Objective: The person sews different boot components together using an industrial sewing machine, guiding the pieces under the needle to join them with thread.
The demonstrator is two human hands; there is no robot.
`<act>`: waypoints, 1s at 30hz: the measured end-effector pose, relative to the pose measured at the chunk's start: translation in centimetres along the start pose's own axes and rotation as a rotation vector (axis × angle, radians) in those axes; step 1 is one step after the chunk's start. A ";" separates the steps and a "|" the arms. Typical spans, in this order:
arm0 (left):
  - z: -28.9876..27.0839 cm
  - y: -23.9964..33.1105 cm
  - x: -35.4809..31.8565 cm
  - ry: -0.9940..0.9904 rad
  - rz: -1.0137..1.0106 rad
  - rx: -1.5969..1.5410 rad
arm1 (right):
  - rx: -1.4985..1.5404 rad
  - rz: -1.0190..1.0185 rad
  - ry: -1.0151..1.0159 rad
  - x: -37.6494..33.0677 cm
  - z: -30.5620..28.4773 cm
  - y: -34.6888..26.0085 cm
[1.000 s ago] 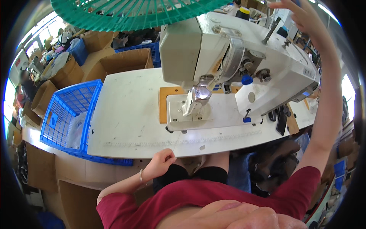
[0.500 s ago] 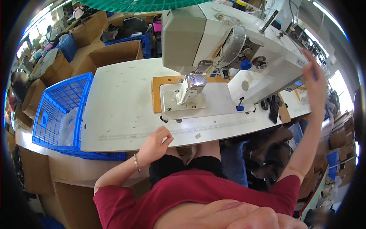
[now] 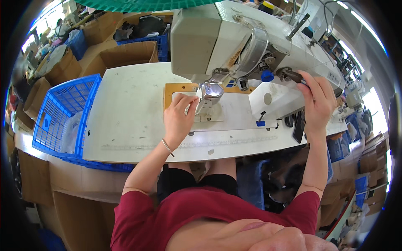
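A white industrial sewing machine point(image 3: 213, 37) stands on a white worktable point(image 3: 125, 108). My left hand point(image 3: 179, 117) is up beside the machine's lit needle area point(image 3: 210, 92), its thumb and forefinger pinched together. Whatever lies in that pinch, if anything, is too small to make out. Between the fingers of my right hand point(image 3: 320, 98) is a small dark tool point(image 3: 294, 76), its exact kind unclear. The tool's far end reaches the round metal tension part on the machine's arm, next to a blue knob point(image 3: 267, 75).
A clear ruler point(image 3: 188, 144) runs along the table's front. A dark phone-like object point(image 3: 298, 129) lies at the right under the machine arm. Left of the table stands a blue plastic crate point(image 3: 63, 121) holding clear plastic. Cardboard boxes point(image 3: 125, 54) sit behind, and a green round object point(image 3: 146, 5) hangs overhead.
My left hand has risen from the table's front edge to the needle area. My right hand has come in from the far right to the machine's arm, the dark tool now plainly showing.
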State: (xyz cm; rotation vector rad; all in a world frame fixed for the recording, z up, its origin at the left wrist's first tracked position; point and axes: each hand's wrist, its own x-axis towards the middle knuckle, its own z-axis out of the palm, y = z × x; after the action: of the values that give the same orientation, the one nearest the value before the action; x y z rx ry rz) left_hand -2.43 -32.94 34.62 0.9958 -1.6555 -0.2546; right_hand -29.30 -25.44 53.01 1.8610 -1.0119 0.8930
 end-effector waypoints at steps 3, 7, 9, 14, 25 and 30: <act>1.0 0.2 0.6 0.027 -0.043 -0.013 | -0.038 -0.039 0.026 0.7 1.1 0.3; 2.1 0.6 1.4 0.018 -0.086 0.114 | -0.097 -0.159 0.076 1.8 2.4 0.1; 2.5 0.6 1.6 -0.009 -0.128 0.152 | -0.108 -0.194 0.082 2.1 2.6 0.2; 3.6 0.1 2.2 0.035 -0.022 0.142 | -0.131 -0.238 0.072 2.3 2.3 0.7; 3.0 -1.6 1.1 0.038 -0.046 -0.002 | 0.028 -0.270 -0.062 2.4 2.1 0.5; 3.2 -0.6 1.8 -0.016 -0.040 0.090 | -0.052 -0.203 -0.026 2.2 1.4 1.6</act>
State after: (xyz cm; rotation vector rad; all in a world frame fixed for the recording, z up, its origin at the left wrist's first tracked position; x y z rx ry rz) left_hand -4.96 -35.66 34.44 1.0984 -1.6752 -0.2168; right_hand -29.49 -27.90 54.76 1.8965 -0.8362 0.7180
